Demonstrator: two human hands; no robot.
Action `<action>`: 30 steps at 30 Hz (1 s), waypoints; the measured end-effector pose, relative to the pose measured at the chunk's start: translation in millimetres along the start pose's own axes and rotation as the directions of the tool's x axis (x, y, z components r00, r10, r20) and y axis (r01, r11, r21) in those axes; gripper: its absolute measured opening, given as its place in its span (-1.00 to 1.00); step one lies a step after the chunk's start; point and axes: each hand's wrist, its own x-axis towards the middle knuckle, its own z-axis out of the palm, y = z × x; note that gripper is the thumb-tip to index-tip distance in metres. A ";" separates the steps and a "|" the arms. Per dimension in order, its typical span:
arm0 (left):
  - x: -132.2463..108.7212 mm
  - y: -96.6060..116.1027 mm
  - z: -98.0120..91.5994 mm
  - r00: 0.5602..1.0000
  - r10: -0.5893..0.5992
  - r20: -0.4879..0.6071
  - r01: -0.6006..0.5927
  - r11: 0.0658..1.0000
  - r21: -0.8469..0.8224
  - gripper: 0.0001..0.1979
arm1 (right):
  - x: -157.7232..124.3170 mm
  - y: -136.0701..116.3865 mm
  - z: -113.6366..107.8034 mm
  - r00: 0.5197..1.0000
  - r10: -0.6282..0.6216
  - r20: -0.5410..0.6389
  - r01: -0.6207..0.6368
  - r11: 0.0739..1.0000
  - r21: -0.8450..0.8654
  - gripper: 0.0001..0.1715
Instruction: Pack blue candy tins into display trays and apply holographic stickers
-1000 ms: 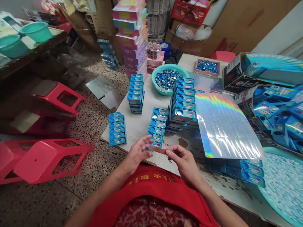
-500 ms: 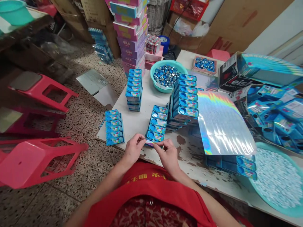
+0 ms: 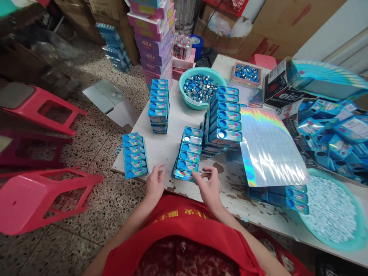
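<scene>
A row of small blue printed boxes stands in front of me, each with a round recess on its top face. The nearest box carries a shiny, rainbow-tinted film on its top. My right hand is at that box's right end, thumb tip at its edge, fingers apart and holding nothing that shows. To the left, my left hand hovers above the table edge, loosely open and slightly blurred. It lies between this row and another row of blue boxes at the table's left corner.
Taller stacks of blue boxes stand farther back. A teal basin holds small metallic caps. At right lie a silver iridescent sheet, a carton of blue boxes and a basin of pale pieces. Red stools stand left.
My left hand has let go of the nearest box's top and moved left, opening. My right hand has shifted slightly right with fingers parted. The view has shifted a little.
</scene>
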 end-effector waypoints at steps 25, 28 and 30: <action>-14.2 -3.0 78.5 0.652 0.219 0.725 -0.560 0.785 0.266 -0.72 | 5.9 124.0 -83.2 0.799 0.151 0.582 0.178 0.865 -0.469 -0.81; -9.4 14.0 108.8 0.693 0.221 0.686 -0.554 0.773 0.310 -0.72 | 18.7 122.3 -87.7 0.875 0.025 0.483 0.244 0.839 -0.486 -0.71; -7.7 23.6 124.5 0.693 0.191 0.696 -0.559 0.752 0.350 -0.69 | 21.1 121.9 -90.0 0.894 -0.179 0.410 0.399 0.734 -0.550 -0.60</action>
